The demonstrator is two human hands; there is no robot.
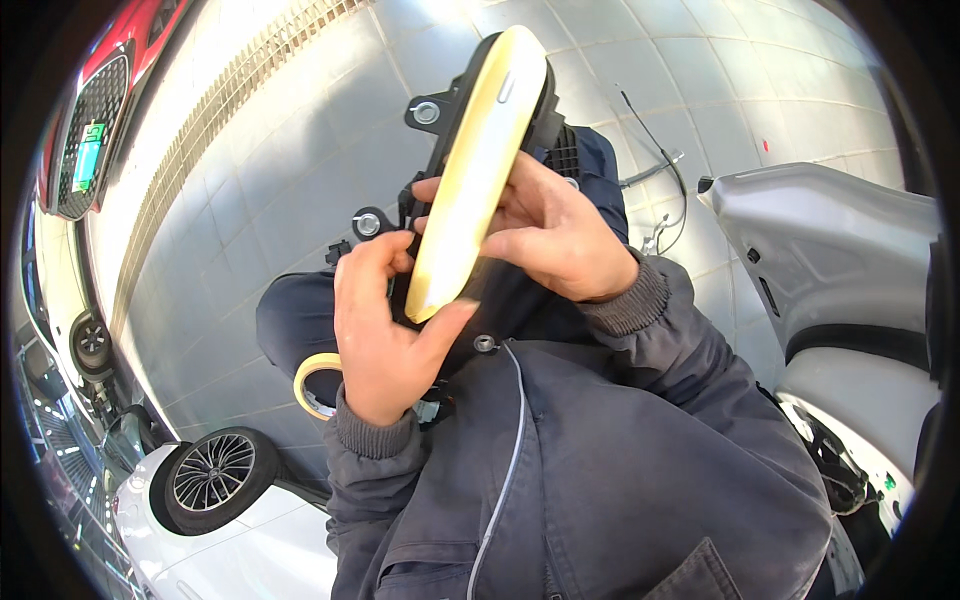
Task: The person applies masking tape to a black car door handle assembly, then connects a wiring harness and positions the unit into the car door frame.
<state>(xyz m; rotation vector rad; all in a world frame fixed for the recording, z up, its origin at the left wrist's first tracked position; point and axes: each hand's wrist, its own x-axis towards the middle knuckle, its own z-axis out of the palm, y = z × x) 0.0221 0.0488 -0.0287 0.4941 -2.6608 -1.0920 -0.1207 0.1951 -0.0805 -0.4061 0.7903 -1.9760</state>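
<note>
Lettering shows on a bright green plate [88, 157] mounted on the dark mesh grille [107, 92] of the red car [122, 38] at the upper left, where a few light, blocky characters stand out toward the plate's upper end and the rest are too small and too bent by the lens to read. The plate appears turned on end from this angle, its long side running up and down; on the multi-spoke wheel [213, 473] of the white car [240, 545] at the lower left, any emblem on the hub is too small to make out.
</note>
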